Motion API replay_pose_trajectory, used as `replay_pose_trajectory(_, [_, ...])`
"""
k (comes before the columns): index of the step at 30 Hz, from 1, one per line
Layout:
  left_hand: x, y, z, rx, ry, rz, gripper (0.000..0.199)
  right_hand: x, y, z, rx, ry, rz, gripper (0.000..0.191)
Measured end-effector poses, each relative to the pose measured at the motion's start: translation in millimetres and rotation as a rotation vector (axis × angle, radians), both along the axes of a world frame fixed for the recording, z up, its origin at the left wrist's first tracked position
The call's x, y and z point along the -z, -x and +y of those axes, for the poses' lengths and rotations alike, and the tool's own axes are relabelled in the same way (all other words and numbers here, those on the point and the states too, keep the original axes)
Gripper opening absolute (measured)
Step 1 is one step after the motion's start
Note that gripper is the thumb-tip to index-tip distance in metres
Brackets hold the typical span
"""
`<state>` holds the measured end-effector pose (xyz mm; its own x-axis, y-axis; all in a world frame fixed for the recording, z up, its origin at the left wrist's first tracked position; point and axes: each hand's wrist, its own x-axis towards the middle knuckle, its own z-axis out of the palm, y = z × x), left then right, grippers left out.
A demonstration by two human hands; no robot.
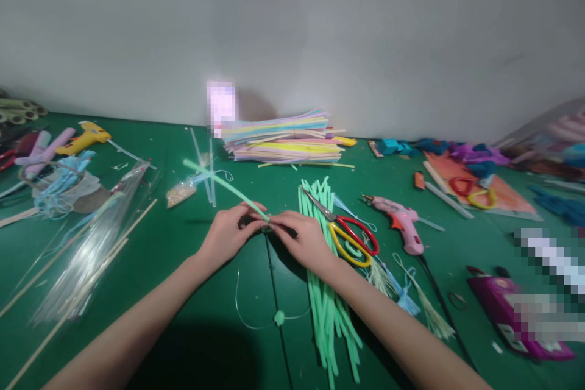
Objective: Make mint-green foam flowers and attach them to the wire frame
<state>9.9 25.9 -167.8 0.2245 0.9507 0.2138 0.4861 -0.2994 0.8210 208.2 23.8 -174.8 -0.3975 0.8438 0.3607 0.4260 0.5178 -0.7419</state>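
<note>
Head camera showed the person's left hand (228, 228) and right hand (304, 241) meeting above the green table (183, 292), with a fuzzy green stem (227, 185) between them. Its near end lay at the fingertips, while its long free part slanted away past the left hand, up and to the left. The left thumb and fingers pinched the stem close to that end; the right thumb and fingers were closed on the end itself, though its exact shape was too small to tell. Working it neatly seemed to call for a firm left pinch as an anchor, small right-hand turns close to that pinch, and a free tail kept straight so that the fuzz would not crush or kink. Care with the thin thread (237, 300) and small green piece (279, 318) below the hands looked wise, as did keeping the right forearm from dragging the loose green bundle (326, 317) beside it.
</note>
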Motion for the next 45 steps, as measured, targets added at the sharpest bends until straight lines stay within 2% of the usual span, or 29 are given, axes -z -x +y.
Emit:
replay_pose_trajectory(3, [-1.2, 0.3, -0.6, 0.005, -0.002, -0.005, 0.016, -2.5, -0.1, -0.3, -0.008, 0.009, 0.001, 0.02])
replay_pose_trajectory(10, [-2.5, -1.4, -1.3, -0.002, 0.007, -0.024, 0.011, -6.5, -0.2, 1.4, -0.017, 0.041, 0.003, 0.02])
replay_pose_trajectory(15, [-0.4, 0.0, -1.0, -0.016, 0.017, -0.038, 0.008, -6.7, -0.3, 1.8, 0.028, 0.078, 0.018, 0.019])
replay_pose_trajectory(25, [5.2, -2.5, -1.1, 0.007, 0.091, -0.117, 0.024, -7.1, 0.0, 3.5, 0.038, 0.203, 0.078, 0.013])
replay_pose_trajectory(29, [2.9, -0.9, -2.0, 0.032, 0.089, -0.113, 0.028, -8.5, 0.6, 3.4, 0.02, 0.28, 0.134, 0.017])
replay_pose_trajectory(31, [-0.1, 0.2, -3.6, 0.053, 0.077, -0.104, 0.028, -10.2, -0.1, 4.0, 0.001, 0.296, 0.141, 0.013])
replay_pose_trajectory(37, [-7.0, 1.8, -7.9, 0.117, 0.056, -0.104, 0.016, -12.4, -2.4, 7.1, -0.027, 0.263, 0.128, 0.009])
replay_pose_trajectory(45, [0.1, 17.2, -1.7, 0.047, 0.069, -0.084, 0.013, -6.8, -14.9, 13.2, -0.032, 0.162, 0.021, 0.009])
